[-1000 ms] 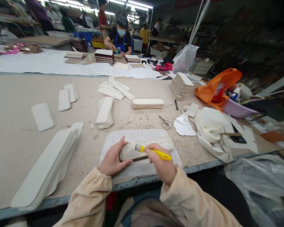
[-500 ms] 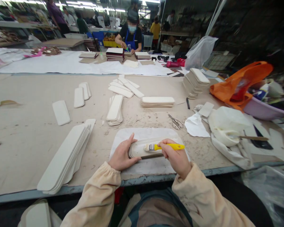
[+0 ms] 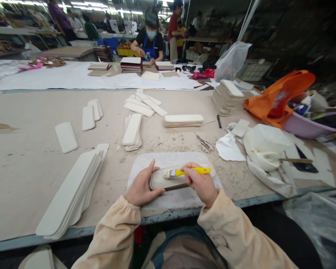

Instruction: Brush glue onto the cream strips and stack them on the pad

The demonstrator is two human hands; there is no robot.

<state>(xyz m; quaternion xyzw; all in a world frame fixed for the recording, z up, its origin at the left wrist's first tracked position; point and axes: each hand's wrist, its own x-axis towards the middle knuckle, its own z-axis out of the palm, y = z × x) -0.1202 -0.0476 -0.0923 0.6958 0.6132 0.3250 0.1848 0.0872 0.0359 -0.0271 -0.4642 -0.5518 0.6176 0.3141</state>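
In the head view my right hand [image 3: 201, 183] grips the yellow handle of a paintbrush [image 3: 194, 171]. Its pale bristles rest on the top piece of a short stack of long, round-cornered cream boards [image 3: 168, 179]. Around the left end of that stack my left hand [image 3: 143, 186] is closed, thumb on the near side and fingers at the far side. Under the stack lies a white sheet [image 3: 156, 201] near the table's front edge. My right hand covers part of the stack's right end.
Long boards [image 3: 72, 190] lie fanned at left. Beyond are smaller board stacks [image 3: 183, 119], scissors [image 3: 205, 144], a black pen [image 3: 218, 121] and crumpled paper [image 3: 230, 147]. At right stand a plastic-lined container [image 3: 268, 142] with a stick and a purple basin [image 3: 308, 125]. A co-worker [image 3: 149, 45] sits opposite.
The brush and my right hand have shifted slightly left along the top board. My left hand keeps its grip. The camera view has turned a little; a person in red now shows behind.
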